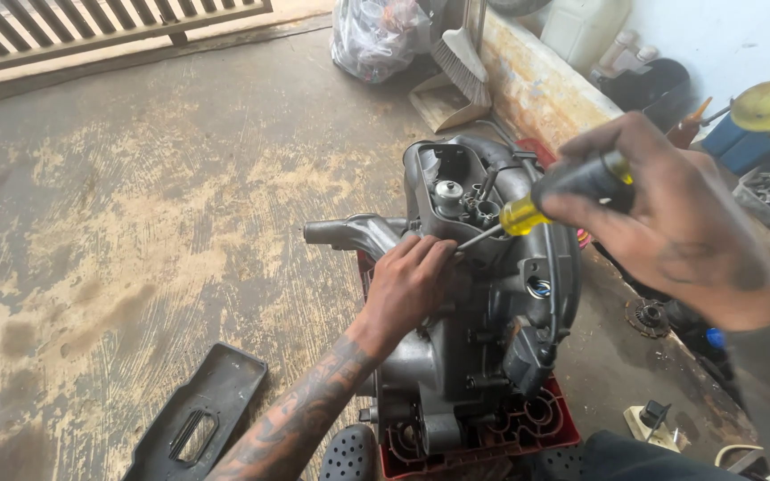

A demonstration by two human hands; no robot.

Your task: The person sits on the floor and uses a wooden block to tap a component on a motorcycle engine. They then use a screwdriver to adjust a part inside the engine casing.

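Stained concrete floor (135, 223), workshop clutter behind. Near: black plastic cover (196, 419) lying flat. Grey metal engine (483, 303), grimy, standing on red crate (492, 436). Left hand (412, 281) pressed on casing, fingers bent. Right hand (670, 209) gripping yellow-black screwdriver (536, 209), tip at engine top.

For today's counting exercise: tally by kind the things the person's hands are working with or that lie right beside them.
Screwdriver, yellow and black handle, held in the right hand: 1
Grey engine, left hand resting on it: 1
Red crate under the engine: 1
Black cover panel on the floor: 1
Total: 4
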